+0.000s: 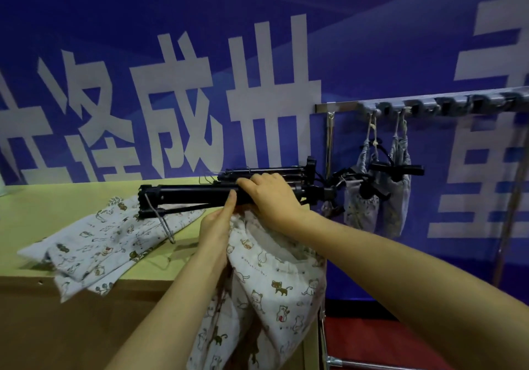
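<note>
Backdrop: a blue wall banner with large white characters (114,54) fills the background, and its lettering is cut off at the frame edges.
Table: a yellow-green tabletop (43,206) occupies the left side.
Rack: a grey metal hook rail on a stand (429,103) stands beyond the table's right edge and runs out of frame.
Held bag: a white cat-print cloth drawstring bag (272,283) hangs off the table's right edge, mouth up, just under the tripod.
Spare bags: flat printed cloth bags (100,243) lie overlapping near the table's front edge.
Tripod: a black folded tripod (194,195) is held level above the table's right edge, not yet inside the bag.
Finished bags: two filled grey print pouches (360,203) hang from the rail's first hooks, with black parts poking out.
Right hand: the right hand (272,198) is clasped over the tripod.
Left hand: the left hand (214,226) grasps the bag's mouth, with one finger raised against the tripod.
Progress: this looks like mid-batch. Two bags are done, this one is just starting, and the flat ones remain.
Hidden: the hands cover the bag's opening. I cannot tell whether the black bars behind the right hand belong to a second tripod.
</note>
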Tool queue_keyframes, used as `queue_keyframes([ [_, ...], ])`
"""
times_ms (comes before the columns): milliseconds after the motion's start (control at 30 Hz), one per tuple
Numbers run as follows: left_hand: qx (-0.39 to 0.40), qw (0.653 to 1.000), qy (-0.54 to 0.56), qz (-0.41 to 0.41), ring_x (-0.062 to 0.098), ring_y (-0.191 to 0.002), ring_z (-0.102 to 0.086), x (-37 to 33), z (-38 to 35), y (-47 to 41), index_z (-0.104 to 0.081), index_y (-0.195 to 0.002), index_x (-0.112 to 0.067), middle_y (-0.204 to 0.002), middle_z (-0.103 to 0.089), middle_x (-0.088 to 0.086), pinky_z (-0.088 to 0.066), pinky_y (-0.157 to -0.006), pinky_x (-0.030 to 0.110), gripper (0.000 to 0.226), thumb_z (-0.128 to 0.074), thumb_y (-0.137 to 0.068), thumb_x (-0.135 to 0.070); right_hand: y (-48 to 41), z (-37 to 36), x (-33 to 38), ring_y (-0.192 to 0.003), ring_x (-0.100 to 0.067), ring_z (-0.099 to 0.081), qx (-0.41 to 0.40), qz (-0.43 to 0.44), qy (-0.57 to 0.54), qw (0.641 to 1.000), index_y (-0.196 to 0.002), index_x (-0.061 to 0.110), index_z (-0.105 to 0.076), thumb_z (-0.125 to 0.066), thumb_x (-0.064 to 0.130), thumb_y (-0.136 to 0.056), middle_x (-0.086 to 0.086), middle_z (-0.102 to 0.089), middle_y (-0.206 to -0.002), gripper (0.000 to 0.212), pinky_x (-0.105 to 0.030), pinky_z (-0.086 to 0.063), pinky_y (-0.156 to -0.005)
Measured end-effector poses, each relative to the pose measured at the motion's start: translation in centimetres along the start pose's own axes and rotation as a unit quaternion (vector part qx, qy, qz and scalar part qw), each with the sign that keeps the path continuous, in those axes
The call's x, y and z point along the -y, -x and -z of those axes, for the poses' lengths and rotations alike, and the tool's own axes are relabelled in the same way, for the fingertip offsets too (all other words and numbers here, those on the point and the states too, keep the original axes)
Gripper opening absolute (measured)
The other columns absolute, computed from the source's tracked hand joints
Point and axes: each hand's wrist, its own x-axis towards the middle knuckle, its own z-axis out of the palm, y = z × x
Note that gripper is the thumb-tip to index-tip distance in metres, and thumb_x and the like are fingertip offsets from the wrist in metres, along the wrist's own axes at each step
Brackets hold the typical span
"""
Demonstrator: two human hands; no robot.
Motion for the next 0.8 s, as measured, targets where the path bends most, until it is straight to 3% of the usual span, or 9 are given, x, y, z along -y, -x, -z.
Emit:
queue_keyframes([
  [133,-0.017,0.999,0.035,0.020,0.028,-0.081,-0.069,0.3,-1.7,-0.9,-0.067,-0.083,-0.009,-0.084,-0.071,0.013,-0.054,-0.080,0.038,0.049,-0.070,-0.070,-0.056,0.5,-0.4,0.1,-0.100,-0.030,-0.057,-0.019,0.000,-0.012,1.000,-0.134,0.012,-0.048,-0.058,0.018,-0.088,-0.010,-0.062,-0.109,0.047,-0.037,-0.037,-0.083],
  [267,0.010,0.993,0.115,0.034,0.030,-0.083,-0.071,1.0,-2.8,-1.1,-0.070,-0.091,-0.003,-0.086,-0.073,0.016,-0.056,-0.083,0.040,0.075,-0.085,-0.039,-0.056,1.5,-0.7,-0.5,-0.103,-0.028,-0.056,-0.021,-0.023,-0.035,0.999,-0.134,0.012,-0.048,-0.059,0.017,-0.087,-0.008,-0.062,-0.112,0.048,-0.037,-0.037,-0.087],
  [367,0.005,0.995,0.100,0.026,0.028,-0.079,-0.070,1.2,-3.6,-1.2,-0.070,-0.085,-0.003,-0.082,-0.072,0.015,-0.056,-0.080,0.038,0.049,-0.081,-0.063,-0.045,1.9,-0.4,-1.3,-0.112,-0.026,-0.053,-0.008,-0.036,-0.050,0.998,-0.138,0.013,-0.042,-0.059,0.021,-0.088,-0.007,-0.059,-0.122,0.054,-0.036,-0.036,-0.094],
  [467,0.005,0.996,0.087,0.013,0.027,-0.075,-0.066,1.1,-4.0,-0.9,-0.065,-0.077,-0.002,-0.080,-0.067,0.016,-0.055,-0.080,0.040,0.043,-0.078,-0.069,-0.042,2.4,0.7,-1.6,-0.121,-0.024,-0.049,-0.008,-0.031,-0.055,0.998,-0.142,0.012,-0.039,-0.059,0.026,-0.090,-0.006,-0.053,-0.133,0.058,-0.036,-0.034,-0.100],
  [667,0.005,0.995,0.099,-0.008,0.031,-0.081,-0.070,0.7,-3.6,-0.4,-0.070,-0.083,-0.007,-0.085,-0.072,0.015,-0.056,-0.082,0.042,0.043,-0.076,-0.069,-0.047,6.1,2.6,-1.5,-0.116,-0.018,-0.052,-0.222,-0.004,-0.173,0.960,-0.127,0.004,-0.056,-0.050,0.028,-0.092,-0.009,-0.060,-0.123,0.043,-0.027,-0.038,-0.100],
  [800,-0.011,0.994,0.110,-0.015,0.030,-0.080,-0.070,0.6,-4.2,0.3,-0.068,-0.081,-0.007,-0.083,-0.071,0.014,-0.056,-0.081,0.040,0.041,-0.076,-0.070,-0.046,6.6,3.5,-1.2,-0.110,-0.020,-0.057,-0.235,-0.021,-0.153,0.960,-0.120,0.003,-0.060,-0.047,0.018,-0.091,-0.010,-0.063,-0.116,0.035,-0.028,-0.043,-0.096],
])
